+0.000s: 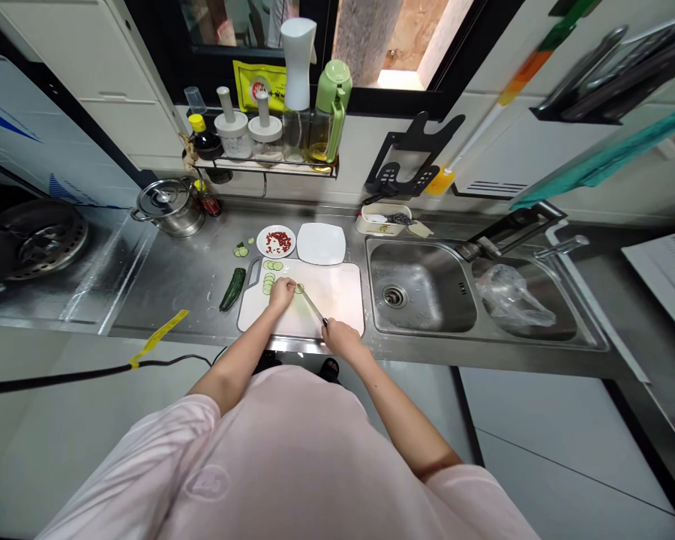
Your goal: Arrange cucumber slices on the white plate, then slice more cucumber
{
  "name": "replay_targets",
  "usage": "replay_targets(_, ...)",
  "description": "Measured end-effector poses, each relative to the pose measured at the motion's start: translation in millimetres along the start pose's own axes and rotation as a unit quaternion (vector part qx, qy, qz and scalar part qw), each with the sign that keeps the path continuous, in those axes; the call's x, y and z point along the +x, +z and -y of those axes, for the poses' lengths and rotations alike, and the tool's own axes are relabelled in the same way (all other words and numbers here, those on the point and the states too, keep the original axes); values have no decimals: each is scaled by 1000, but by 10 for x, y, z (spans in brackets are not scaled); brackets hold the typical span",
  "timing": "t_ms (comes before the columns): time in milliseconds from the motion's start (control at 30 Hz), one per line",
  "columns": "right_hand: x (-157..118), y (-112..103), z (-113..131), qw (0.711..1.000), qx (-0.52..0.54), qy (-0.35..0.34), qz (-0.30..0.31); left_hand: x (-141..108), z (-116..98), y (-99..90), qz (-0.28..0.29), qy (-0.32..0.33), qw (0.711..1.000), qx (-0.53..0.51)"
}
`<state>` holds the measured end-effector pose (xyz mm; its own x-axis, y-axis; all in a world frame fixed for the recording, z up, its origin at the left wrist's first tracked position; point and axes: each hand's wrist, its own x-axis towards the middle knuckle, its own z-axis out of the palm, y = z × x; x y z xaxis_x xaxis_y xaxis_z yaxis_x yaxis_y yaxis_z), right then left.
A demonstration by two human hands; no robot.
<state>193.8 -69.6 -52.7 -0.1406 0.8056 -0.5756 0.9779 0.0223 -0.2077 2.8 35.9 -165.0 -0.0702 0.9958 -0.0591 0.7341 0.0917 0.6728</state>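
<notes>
My right hand grips the dark handle of a knife, its blade slanting up and left over the white cutting board. At the blade's tip lies a round cucumber slice. My left hand is closed, with its fingertips pinched at the edge of that slice. Behind and left of this hand, several cucumber slices lie overlapping on the board, with more slices near its far edge. Left of the board rests a dark green piece of cucumber.
A plate of chopped red pieces and a white plate stand behind the board. Cucumber scraps lie to the left, near a lidded pot. To the right is a sink; its second basin holds a plastic bag.
</notes>
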Motion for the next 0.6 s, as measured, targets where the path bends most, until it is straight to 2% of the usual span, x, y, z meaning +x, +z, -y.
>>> replay_targets(400, -166, -64, -70, 999, 5, 15, 36, 11, 22, 18, -6, 2, 1000, -2)
replay_targets(600, -64, -42, -30, 1000, 6, 10, 27, 25, 52, 42, -9, 8, 1000, -6)
